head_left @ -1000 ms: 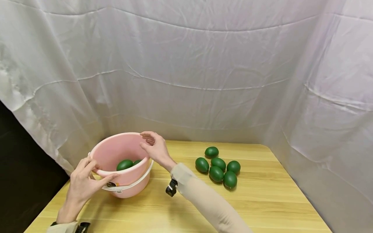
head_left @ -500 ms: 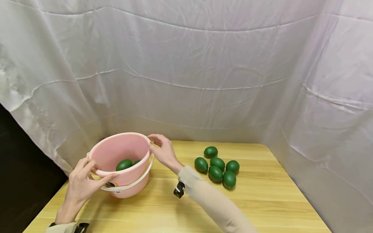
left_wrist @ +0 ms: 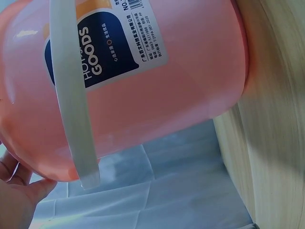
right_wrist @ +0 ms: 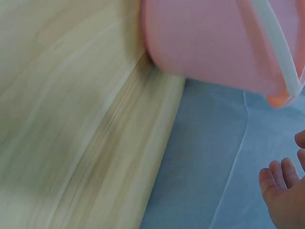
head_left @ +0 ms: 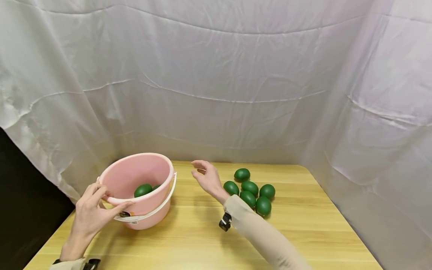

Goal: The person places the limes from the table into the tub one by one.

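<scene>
A pink bucket (head_left: 148, 205) stands on the wooden table at the left, its white handle (head_left: 147, 215) hanging down the near side. Inside it are dark green, avocado-like fruits (head_left: 143, 190); the wall hides part of them. My left hand (head_left: 88, 213) holds the rim at the near left, thumb outside and fingertips over the edge. In the left wrist view, the bucket's side carries a dark label (left_wrist: 107, 47). To the right of the bucket, my right hand (head_left: 210, 180) hovers apart from it with relaxed, slightly bent fingers, holding nothing.
Several more green fruits (head_left: 263, 206) lie in a loose cluster on the table (head_left: 314, 221), just right of my right hand. Pale cloth (head_left: 216, 75) hangs behind the table and along its sides. Dark material (head_left: 27, 195) shows at the far left.
My right hand has let go of the bucket's right rim and moved right, towards the green fruits. The left hand keeps its hold on the rim, and the bucket stays in place.
</scene>
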`<state>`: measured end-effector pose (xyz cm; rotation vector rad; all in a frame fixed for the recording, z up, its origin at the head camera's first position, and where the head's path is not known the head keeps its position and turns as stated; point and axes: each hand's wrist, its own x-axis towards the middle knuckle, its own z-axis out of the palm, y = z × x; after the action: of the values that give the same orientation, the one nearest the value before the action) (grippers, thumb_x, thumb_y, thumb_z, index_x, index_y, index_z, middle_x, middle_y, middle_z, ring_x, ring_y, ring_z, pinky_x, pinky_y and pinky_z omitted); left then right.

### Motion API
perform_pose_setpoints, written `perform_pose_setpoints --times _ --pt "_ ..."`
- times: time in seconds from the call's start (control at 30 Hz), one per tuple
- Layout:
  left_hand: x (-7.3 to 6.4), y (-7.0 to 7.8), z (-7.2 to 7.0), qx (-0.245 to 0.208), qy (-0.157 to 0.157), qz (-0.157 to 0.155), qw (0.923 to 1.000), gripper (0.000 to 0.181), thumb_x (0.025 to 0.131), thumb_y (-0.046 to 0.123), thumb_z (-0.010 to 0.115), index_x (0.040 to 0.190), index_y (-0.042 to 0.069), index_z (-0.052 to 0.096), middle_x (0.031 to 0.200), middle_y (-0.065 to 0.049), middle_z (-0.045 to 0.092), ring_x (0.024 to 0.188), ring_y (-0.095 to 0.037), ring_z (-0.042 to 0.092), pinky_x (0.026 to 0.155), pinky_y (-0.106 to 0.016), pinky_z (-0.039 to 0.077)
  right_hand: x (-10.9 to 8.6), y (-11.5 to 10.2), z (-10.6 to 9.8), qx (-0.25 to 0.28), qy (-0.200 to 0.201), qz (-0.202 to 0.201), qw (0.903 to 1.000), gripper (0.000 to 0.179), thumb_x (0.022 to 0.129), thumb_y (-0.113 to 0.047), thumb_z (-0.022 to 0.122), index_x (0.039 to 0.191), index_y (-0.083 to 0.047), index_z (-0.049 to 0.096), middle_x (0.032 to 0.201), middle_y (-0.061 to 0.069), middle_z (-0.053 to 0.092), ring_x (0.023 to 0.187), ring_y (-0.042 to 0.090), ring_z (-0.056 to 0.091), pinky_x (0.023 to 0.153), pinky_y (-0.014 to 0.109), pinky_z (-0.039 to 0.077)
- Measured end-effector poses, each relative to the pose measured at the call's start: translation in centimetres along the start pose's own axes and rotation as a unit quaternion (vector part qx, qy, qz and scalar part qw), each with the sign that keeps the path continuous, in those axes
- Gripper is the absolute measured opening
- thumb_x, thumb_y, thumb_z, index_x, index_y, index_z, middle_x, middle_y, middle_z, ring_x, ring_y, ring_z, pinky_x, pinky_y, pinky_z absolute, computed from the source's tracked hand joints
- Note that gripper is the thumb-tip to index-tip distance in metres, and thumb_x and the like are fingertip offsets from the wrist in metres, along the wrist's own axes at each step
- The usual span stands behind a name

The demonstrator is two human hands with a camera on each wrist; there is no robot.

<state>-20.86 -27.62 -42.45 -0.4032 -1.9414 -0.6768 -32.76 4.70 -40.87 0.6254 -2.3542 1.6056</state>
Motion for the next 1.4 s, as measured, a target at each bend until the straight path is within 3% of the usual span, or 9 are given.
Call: perform_pose_setpoints --times 0.23,0.4,0.6,0.73,0.9,1.1,1.2,1.33,1.4 --pt "0.0 0.1 -0.1 0.001 -0.012 -0.011 0.9999 0.062 0.06 0.059 0.086 0.072 0.006 0.056 0.081 -0.007 0.05 0.098 -0.014 0.05 0.08 -0.006 0.032 -0.1 1.0 -2.2 -0.042 -0.01 0.009 0.999 0.03 0.093 -0.013 0.065 0.124 -0.013 0.064 0.126 0.009 0.063 0.118 0.025 0.06 0.101 0.038 0.051" --pt "0.0 0.1 -0.2 0.0 -0.015 -0.017 0.9997 0.06 0.059 0.055 0.089 0.072 0.007 0.055 0.08 -0.006 0.049 0.1 -0.016 0.05 0.084 -0.005 0.031 0.0 1.7 -3.7 -0.072 -0.019 0.028 0.9968 0.032 0.093 -0.014 0.065 0.125 -0.012 0.063 0.125 0.009 0.064 0.116 0.026 0.061 0.1 0.04 0.051" --pt "-0.2 0.3 -0.5 0.013 -0.003 -0.001 0.9999 0.06 0.059 0.057 0.088 0.071 0.008 0.055 0.078 -0.003 0.048 0.089 -0.004 0.044 0.065 -0.017 0.035 -0.2 2.5 -5.2 -0.141 -0.054 0.072 0.9859 0.034 0.093 -0.02 0.065 0.127 -0.014 0.063 0.127 0.01 0.065 0.116 0.026 0.062 0.097 0.041 0.052" --pt "-0.4 0.2 -0.7 0.011 0.0 0.004 0.9999 0.062 0.063 0.063 0.083 0.071 0.008 0.055 0.079 -0.003 0.049 0.086 0.001 0.04 0.063 -0.016 0.035 -0.1 3.0 -6.3 -0.163 -0.085 0.093 0.9787 0.037 0.094 -0.021 0.065 0.129 -0.011 0.061 0.13 0.011 0.063 0.118 0.028 0.061 0.096 0.043 0.052" --pt "-0.2 0.1 -0.8 0.017 -0.008 -0.006 0.9998 0.058 0.056 0.05 0.091 0.071 0.008 0.054 0.079 -0.003 0.048 0.088 -0.001 0.042 0.065 -0.015 0.035 0.3 3.5 -7.7 -0.174 -0.09 0.099 0.9756 0.038 0.093 -0.018 0.066 0.129 -0.007 0.061 0.13 0.012 0.063 0.116 0.029 0.061 0.094 0.044 0.053" --pt "-0.6 0.2 -0.7 -0.003 0.004 -0.001 1.0 0.068 0.067 0.072 0.074 0.071 0.007 0.056 0.077 -0.002 0.049 0.095 0.004 0.043 0.08 -0.004 0.031 -0.1 4.6 -8.3 -0.189 -0.106 0.102 0.9709 0.037 0.091 -0.016 0.067 0.126 -0.003 0.063 0.126 0.015 0.065 0.113 0.029 0.063 0.094 0.043 0.053" --pt "-0.5 0.3 -0.6 -0.002 0.01 0.008 0.9999 0.068 0.068 0.072 0.073 0.071 0.007 0.056 0.077 -0.003 0.049 0.092 -0.003 0.046 0.079 -0.004 0.031 -0.2 5.0 -8.6 -0.205 -0.115 0.111 0.9656 0.036 0.091 -0.015 0.068 0.125 -0.002 0.064 0.126 0.015 0.065 0.114 0.03 0.062 0.095 0.044 0.052" --pt "-0.4 0.2 -0.6 0.006 0.0 -0.005 1.0 0.063 0.061 0.062 0.084 0.071 0.007 0.055 0.079 -0.004 0.049 0.097 -0.023 0.053 0.08 -0.007 0.033 -0.1 5.5 -8.9 -0.239 -0.127 0.116 0.9557 0.038 0.089 -0.011 0.069 0.125 0.001 0.063 0.124 0.019 0.064 0.116 0.034 0.06 0.095 0.047 0.052" --pt "-0.3 0.1 -0.7 0.015 -0.003 -0.009 0.9998 0.061 0.058 0.057 0.089 0.071 0.008 0.055 0.079 -0.004 0.049 0.097 -0.027 0.053 0.076 -0.01 0.035 -0.1 5.8 -9.0 -0.254 -0.139 0.124 0.9492 0.041 0.089 -0.01 0.069 0.127 0.002 0.06 0.126 0.02 0.062 0.119 0.036 0.057 0.097 0.048 0.051"
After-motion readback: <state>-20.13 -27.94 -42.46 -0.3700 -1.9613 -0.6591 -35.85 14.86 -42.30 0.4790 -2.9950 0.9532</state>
